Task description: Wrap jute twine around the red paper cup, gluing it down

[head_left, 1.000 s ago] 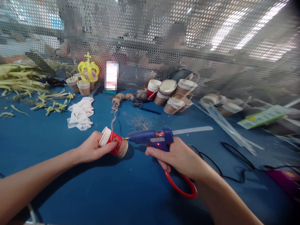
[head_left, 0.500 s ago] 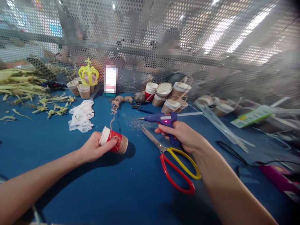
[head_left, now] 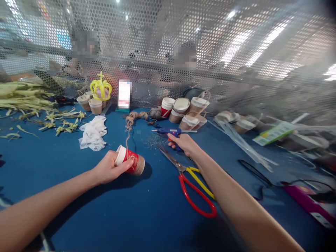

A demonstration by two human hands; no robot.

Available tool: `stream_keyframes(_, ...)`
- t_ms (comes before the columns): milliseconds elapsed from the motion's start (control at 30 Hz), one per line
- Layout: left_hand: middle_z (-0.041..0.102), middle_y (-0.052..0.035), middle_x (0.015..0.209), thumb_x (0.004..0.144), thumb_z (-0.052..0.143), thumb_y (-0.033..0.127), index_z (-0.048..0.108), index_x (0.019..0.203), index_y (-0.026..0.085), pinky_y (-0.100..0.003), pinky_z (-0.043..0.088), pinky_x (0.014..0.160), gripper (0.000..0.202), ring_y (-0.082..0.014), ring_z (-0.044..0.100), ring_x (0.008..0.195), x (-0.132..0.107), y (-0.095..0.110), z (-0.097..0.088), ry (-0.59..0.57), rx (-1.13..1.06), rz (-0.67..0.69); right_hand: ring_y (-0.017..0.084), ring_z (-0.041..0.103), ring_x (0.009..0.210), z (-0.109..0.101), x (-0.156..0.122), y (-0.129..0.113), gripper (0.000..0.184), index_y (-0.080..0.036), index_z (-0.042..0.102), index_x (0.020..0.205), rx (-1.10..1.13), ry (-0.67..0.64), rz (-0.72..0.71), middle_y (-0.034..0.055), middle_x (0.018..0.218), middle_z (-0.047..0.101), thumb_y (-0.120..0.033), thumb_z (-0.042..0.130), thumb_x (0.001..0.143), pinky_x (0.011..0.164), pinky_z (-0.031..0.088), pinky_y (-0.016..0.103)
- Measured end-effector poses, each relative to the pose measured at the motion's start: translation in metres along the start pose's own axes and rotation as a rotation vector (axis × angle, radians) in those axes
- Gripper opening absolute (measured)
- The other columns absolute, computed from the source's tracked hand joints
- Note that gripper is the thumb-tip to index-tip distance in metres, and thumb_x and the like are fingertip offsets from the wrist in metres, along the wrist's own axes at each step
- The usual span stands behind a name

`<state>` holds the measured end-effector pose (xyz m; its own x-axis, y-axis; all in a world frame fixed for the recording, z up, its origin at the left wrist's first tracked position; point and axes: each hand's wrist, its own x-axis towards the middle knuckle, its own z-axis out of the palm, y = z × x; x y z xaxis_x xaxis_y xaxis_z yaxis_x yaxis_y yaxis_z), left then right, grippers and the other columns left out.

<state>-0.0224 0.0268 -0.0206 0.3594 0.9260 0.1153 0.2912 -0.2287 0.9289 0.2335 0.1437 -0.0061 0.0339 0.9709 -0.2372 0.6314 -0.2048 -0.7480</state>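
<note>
My left hand (head_left: 111,166) grips a red and white paper cup (head_left: 133,158) lying on its side, its base end wound with brown twine. The thumb presses on the cup's red side. From the cup a strand of twine (head_left: 127,137) runs up to a loose tangle of twine (head_left: 133,117). My right hand (head_left: 182,143) is wrapped around the handle of a blue glue gun (head_left: 168,131) with a red trigger and a small red light. Its nozzle points left, and a clear glue stick comes out of its back. Scissors (head_left: 181,167) with red and yellow handles lie below, partly under my right forearm.
Several twine-wrapped cups (head_left: 189,120) stand at the back, beside a grey ball of twine (head_left: 155,113). Clear glue sticks (head_left: 244,150) and a purple power strip (head_left: 307,201) lie right. White cloth (head_left: 93,133), dry husks (head_left: 23,96) and a phone (head_left: 124,93) are left. A perforated metal screen (head_left: 152,45) closes the back.
My right hand has moved the glue gun away from me and slightly left, lower toward the table behind the scissors. My left hand keeps its hold on the cup, and the view has shifted slightly.
</note>
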Motion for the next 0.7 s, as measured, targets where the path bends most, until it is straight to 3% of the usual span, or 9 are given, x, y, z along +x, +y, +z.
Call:
stream_keyframes(67, 0.033, 0.0047, 0.05, 0.079, 0.045, 0.035, 0.042, 0.052, 0.014, -0.018, 0.024, 0.041, 0.034, -0.0066, 0.027, 0.047, 0.0, 0.0, 0.0, 0.007, 0.014, 0.01, 0.017, 0.058, 0.082, -0.001, 0.003, -0.001, 0.027, -0.012, 0.055, 0.1, -0.067, 0.036, -0.027, 0.0076, 0.097, 0.059, -0.033, 0.049, 0.084, 0.07, 0.048, 0.035)
stream_keyframes(200, 0.032, 0.0052, 0.049, 0.079, 0.045, 0.034, 0.042, 0.052, 0.014, -0.018, 0.023, 0.04, 0.033, -0.0065, 0.027, 0.046, 0.0, 0.001, -0.001, 0.009, 0.036, 0.016, 0.023, 0.058, 0.08, -0.003, -0.007, -0.015, 0.025, -0.013, 0.06, 0.063, -0.143, 0.109, -0.17, 0.012, 0.07, 0.062, -0.035, 0.058, 0.075, 0.066, 0.043, 0.031)
stream_keyframes(267, 0.035, 0.0047, 0.05, 0.079, 0.045, 0.033, 0.045, 0.054, 0.014, -0.018, 0.025, 0.041, 0.032, -0.0066, 0.028, 0.047, 0.0, 0.001, 0.0, 0.002, 0.036, 0.028, 0.023, 0.058, 0.08, 0.003, -0.021, -0.028, 0.029, -0.016, 0.059, 0.057, -0.14, 0.074, -0.261, 0.0109, 0.068, 0.062, -0.038, 0.057, 0.075, 0.066, 0.041, 0.031)
stream_keyframes(333, 0.037, 0.0043, 0.051, 0.08, 0.044, 0.032, 0.047, 0.056, 0.013, -0.017, 0.027, 0.042, 0.03, -0.0067, 0.029, 0.047, 0.0, 0.001, 0.0, -0.006, 0.043, 0.047, 0.022, 0.058, 0.078, 0.016, -0.039, -0.042, 0.036, -0.017, 0.059, 0.052, -0.118, -0.042, -0.345, 0.0087, 0.066, 0.063, -0.045, 0.054, 0.075, 0.065, 0.041, 0.029)
stream_keyframes(467, 0.033, 0.0058, 0.047, 0.08, 0.045, 0.028, 0.044, 0.053, 0.014, -0.018, 0.023, 0.04, 0.03, -0.0057, 0.026, 0.044, -0.002, 0.0, 0.001, -0.013, 0.129, 0.131, 0.017, 0.059, 0.07, 0.054, -0.067, -0.064, 0.041, -0.019, 0.066, 0.062, -0.03, -0.43, -0.46, 0.0023, 0.067, 0.067, -0.052, 0.047, 0.077, 0.062, 0.044, 0.026)
stream_keyframes(533, 0.029, 0.0068, 0.045, 0.079, 0.046, 0.027, 0.04, 0.05, 0.015, -0.018, 0.02, 0.039, 0.032, -0.0051, 0.024, 0.042, -0.003, -0.001, 0.001, -0.015, 0.162, 0.172, 0.014, 0.059, 0.07, 0.07, -0.074, -0.069, 0.039, -0.018, 0.067, 0.071, 0.038, -0.537, -0.491, 0.0011, 0.074, 0.068, -0.048, 0.044, 0.08, 0.063, 0.045, 0.024)
stream_keyframes(600, 0.029, 0.0068, 0.045, 0.078, 0.047, 0.028, 0.04, 0.049, 0.015, -0.018, 0.02, 0.039, 0.033, -0.005, 0.024, 0.042, -0.004, 0.0, 0.001, -0.026, 0.151, 0.157, 0.013, 0.059, 0.072, 0.078, -0.078, -0.071, 0.028, -0.016, 0.065, 0.079, 0.166, -0.512, -0.505, 0.0016, 0.08, 0.067, -0.04, 0.049, 0.079, 0.067, 0.045, 0.024)
stream_keyframes(700, 0.03, 0.0065, 0.047, 0.078, 0.048, 0.033, 0.042, 0.051, 0.014, -0.019, 0.02, 0.039, 0.033, -0.0054, 0.024, 0.043, -0.004, 0.002, 0.002, -0.043, 0.048, 0.032, 0.012, 0.057, 0.07, 0.076, -0.082, -0.07, 0.017, -0.014, 0.061, 0.075, 0.335, -0.403, -0.502, 0.0018, 0.076, 0.064, -0.031, 0.057, 0.073, 0.071, 0.044, 0.025)
